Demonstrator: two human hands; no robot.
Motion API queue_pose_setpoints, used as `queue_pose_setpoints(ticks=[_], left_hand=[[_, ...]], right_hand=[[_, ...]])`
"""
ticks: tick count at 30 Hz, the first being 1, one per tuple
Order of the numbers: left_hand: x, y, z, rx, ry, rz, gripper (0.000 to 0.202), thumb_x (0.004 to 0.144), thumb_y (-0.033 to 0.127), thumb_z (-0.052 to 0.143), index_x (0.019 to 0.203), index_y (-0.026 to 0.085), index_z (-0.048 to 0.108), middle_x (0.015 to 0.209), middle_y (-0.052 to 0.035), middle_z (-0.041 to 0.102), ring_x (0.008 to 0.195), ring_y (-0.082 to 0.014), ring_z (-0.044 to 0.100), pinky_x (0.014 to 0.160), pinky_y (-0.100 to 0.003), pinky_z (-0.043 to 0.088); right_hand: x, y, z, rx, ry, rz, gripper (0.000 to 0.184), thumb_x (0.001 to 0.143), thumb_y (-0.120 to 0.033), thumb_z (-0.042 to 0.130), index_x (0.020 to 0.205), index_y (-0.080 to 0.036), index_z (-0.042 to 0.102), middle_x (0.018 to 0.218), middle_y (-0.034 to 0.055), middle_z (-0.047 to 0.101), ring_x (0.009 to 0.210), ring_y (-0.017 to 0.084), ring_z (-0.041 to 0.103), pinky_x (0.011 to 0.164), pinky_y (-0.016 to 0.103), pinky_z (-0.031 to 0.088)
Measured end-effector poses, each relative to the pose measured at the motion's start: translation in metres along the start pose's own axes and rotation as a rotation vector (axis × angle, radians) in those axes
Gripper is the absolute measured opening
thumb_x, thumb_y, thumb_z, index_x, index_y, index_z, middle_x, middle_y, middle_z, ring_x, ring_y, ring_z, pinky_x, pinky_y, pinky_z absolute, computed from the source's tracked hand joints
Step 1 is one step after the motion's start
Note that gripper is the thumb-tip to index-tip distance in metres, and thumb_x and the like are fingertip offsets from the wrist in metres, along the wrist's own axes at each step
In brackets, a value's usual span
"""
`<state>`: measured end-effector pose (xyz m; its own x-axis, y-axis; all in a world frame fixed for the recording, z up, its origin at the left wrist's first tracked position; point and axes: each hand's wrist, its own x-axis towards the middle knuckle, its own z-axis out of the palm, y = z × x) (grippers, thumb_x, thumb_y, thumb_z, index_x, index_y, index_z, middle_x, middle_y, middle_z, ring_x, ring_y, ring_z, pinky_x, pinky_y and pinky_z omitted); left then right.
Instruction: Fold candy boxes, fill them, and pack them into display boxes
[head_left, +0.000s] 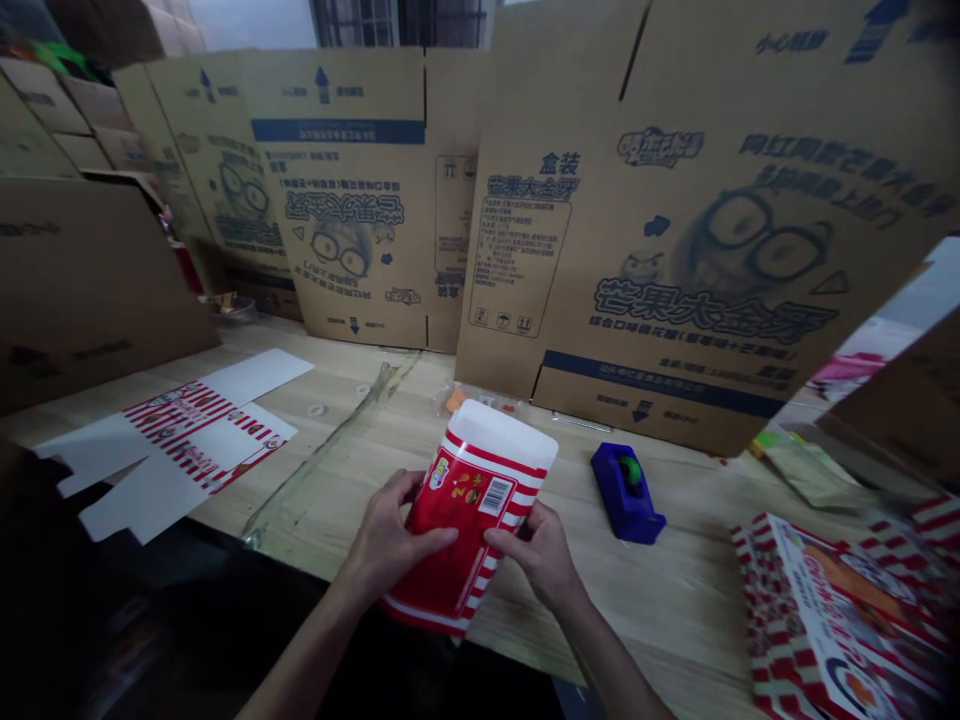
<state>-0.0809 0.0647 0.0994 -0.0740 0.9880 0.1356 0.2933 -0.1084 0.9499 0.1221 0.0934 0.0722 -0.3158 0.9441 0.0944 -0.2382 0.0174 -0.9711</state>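
Note:
Between my two hands is a red and white striped paper box (457, 530), tilted, with a barcode panel and a white flap standing up at its far end. My left hand (394, 535) grips its left side, thumb across the red face. Along the right side my right hand (536, 555) holds it the same way, thumb on the front and fingers behind. Whether anything is inside the box is hidden. To the right of it stands a blue tape dispenser (628, 492) with a green core.
Flat unfolded striped cartons (202, 430) lie at the left. Large printed cardboard boxes (645, 220) wall off the back of the wooden table (330, 465). Filled striped boxes (840, 610) sit at the right front. A small clear packet with orange pieces (455, 400) lies behind my hands.

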Motion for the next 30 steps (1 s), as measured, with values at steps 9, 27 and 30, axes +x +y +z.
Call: queue_pose_setpoints(ticks=[9, 27, 30], left_hand=[[-0.004, -0.007, 0.004, -0.467, -0.059, -0.247, 0.040, 0.075, 0.051, 0.070, 0.063, 0.013, 0.066, 0.059, -0.0015, 0.066, 0.052, -0.0139, 0.059, 0.052, -0.023, 0.047], [-0.041, -0.040, 0.025, -0.594, -0.002, -0.207, 0.062, 0.079, 0.036, 0.070, 0.136, 0.020, 0.051, 0.106, -0.0100, 0.073, 0.091, -0.0226, 0.069, 0.081, -0.034, 0.055], [-0.049, -0.053, 0.031, -0.605, -0.054, -0.219, 0.068, 0.079, 0.033, 0.071, 0.141, 0.024, 0.045, 0.115, -0.0094, 0.069, 0.098, -0.0231, 0.067, 0.085, -0.036, 0.055]], right_hand=[[0.001, 0.006, -0.014, -0.042, 0.046, 0.041, 0.027, 0.069, -0.036, 0.080, 0.089, -0.018, 0.074, 0.090, 0.0062, 0.075, 0.077, 0.023, 0.069, 0.071, 0.034, 0.057], [-0.058, 0.051, -0.040, 0.073, 0.008, 0.256, 0.038, 0.073, -0.035, 0.077, 0.104, -0.019, 0.062, 0.097, 0.0084, 0.073, 0.080, 0.023, 0.069, 0.073, 0.038, 0.055], [-0.060, 0.050, -0.048, -0.016, 0.138, 0.130, 0.059, 0.071, -0.032, 0.079, 0.122, -0.025, 0.050, 0.109, 0.0079, 0.069, 0.090, 0.022, 0.069, 0.079, 0.036, 0.055]])
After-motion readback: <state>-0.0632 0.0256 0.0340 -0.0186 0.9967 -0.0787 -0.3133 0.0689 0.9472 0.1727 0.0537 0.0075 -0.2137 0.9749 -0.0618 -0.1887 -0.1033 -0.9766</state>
